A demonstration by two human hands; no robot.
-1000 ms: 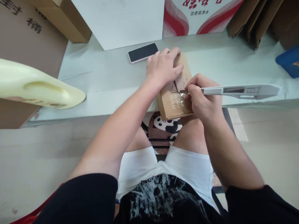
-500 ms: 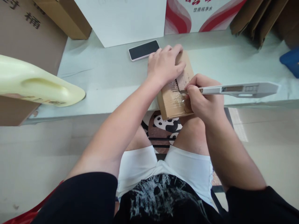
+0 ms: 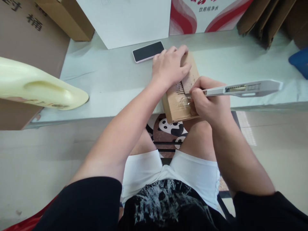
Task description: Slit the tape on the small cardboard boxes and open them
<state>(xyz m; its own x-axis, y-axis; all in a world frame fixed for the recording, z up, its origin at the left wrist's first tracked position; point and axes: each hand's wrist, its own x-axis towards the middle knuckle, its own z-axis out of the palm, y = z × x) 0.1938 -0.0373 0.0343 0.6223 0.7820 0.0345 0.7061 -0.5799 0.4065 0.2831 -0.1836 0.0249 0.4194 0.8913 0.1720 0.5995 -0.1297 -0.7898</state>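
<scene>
A small taped cardboard box [image 3: 176,104] lies at the near edge of the pale table [image 3: 108,86], partly overhanging it. My left hand [image 3: 169,67] presses down on the box's far half, fingers curled over its far edge. My right hand [image 3: 208,102] grips a long grey utility knife [image 3: 240,89] near its blade end. The blade tip touches the clear tape on the box's top, beside a printed barcode. The handle sticks out to the right.
A phone [image 3: 148,51] lies face up just beyond the box. A cream plastic jug [image 3: 36,88] juts in from the left. Cardboard boxes [image 3: 64,17], a white carton [image 3: 127,21] and a red-and-white carton [image 3: 207,14] line the back. A blue object [image 3: 299,62] sits at far right.
The knife handle has tilted slightly upward and my right hand has shifted a little left along the tape. My left hand keeps holding the box in place.
</scene>
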